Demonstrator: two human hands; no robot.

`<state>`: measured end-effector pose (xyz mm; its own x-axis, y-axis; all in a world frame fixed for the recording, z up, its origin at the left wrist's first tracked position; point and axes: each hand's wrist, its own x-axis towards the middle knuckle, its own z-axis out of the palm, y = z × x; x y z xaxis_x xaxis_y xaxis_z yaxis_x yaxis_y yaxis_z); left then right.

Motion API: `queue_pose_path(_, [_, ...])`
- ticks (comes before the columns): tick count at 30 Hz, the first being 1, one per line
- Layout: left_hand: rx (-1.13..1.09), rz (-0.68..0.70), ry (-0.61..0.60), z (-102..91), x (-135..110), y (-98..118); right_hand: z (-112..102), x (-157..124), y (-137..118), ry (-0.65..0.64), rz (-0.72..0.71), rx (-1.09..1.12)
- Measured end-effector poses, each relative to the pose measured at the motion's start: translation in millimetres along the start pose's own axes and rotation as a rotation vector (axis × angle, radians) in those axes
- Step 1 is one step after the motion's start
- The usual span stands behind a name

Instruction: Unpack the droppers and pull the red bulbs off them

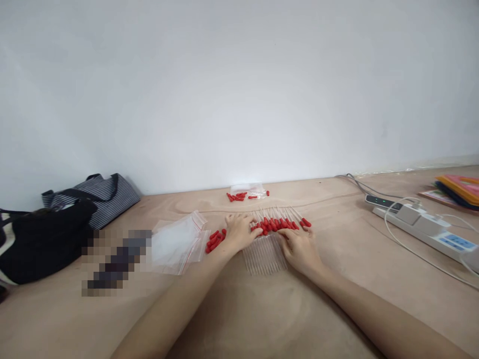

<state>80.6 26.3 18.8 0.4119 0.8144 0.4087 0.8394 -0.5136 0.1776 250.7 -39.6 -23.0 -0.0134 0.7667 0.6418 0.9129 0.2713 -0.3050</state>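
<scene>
A row of glass droppers with red rubber bulbs (275, 224) lies side by side on the table. Some of their clear tubes (265, 257) point toward me, others away toward the wall. At the left end of the row, my left hand (239, 230) rests with fingers stretched out, its thumb against the bulbs. My right hand (301, 247) is at the near right side, thumb and bent forefinger closed at a dropper just below the bulbs. Loose red bulbs (215, 241) lie left of my left wrist, partly hidden by the forearm.
Clear zip bags (174, 243) lie to the left, beside a pixelated dark patch. More red bulbs (236, 197) and a small bag (250, 189) sit near the wall. Fabric bags (45, 239) stand far left. A power strip (426, 232) with cables and coloured folders (458, 189) are at right.
</scene>
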Motion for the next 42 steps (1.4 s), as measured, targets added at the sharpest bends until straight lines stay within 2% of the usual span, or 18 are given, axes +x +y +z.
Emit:
queue_pose_path(3, [-0.025, 0.105, -0.011, 11.7, 8.3, 15.7, -2.5, 1.3, 3.1, 0.03, 0.002, -0.025])
queue_pose_path(7, [-0.045, 0.207, -0.006, 23.1, 15.5, 25.0, -1.5, 2.4, 7.6, 0.045, -0.011, -0.055])
queue_pose_path(13, [-0.078, 0.225, 0.076, 31.1, 15.4, 28.5, -0.4, 2.6, 8.0, 0.016, -0.015, -0.058])
queue_pose_path(18, [-0.106, 0.14, 0.228, 19.2, 4.4, 24.6, -0.1, 2.4, 8.0, 0.037, -0.017, -0.037])
queue_pose_path(21, [-0.115, 0.083, 0.378, 2.5, -12.5, 12.7, 0.8, 2.4, 8.8, 0.05, -0.018, 0.007])
queue_pose_path(23, [-0.125, 0.048, 0.416, -8.4, -28.1, 1.8, 1.0, 2.3, 8.2, 0.08, -0.042, 0.045])
queue_pose_path(28, [-0.208, 0.056, 0.279, -17.4, -66.0, -15.6, -3.1, 0.8, -1.8, 0.152, -0.242, 0.06])
queue_pose_path(33, [-0.297, 0.135, 0.229, -7.3, -81.2, -6.9, -3.4, -2.7, -16.0, 0.074, -0.48, 0.003])
queue_pose_path(37, [-0.337, 0.204, 0.212, -4.1, -81.9, -0.9, 5.2, -5.8, -19.7, 0.069, -0.532, 0.051])
queue_pose_path(42, [-0.269, 0.202, 0.22, -5.5, -81.0, -1.1, 11.0, -9.2, -20.4, 0.034, -0.515, 0.019])
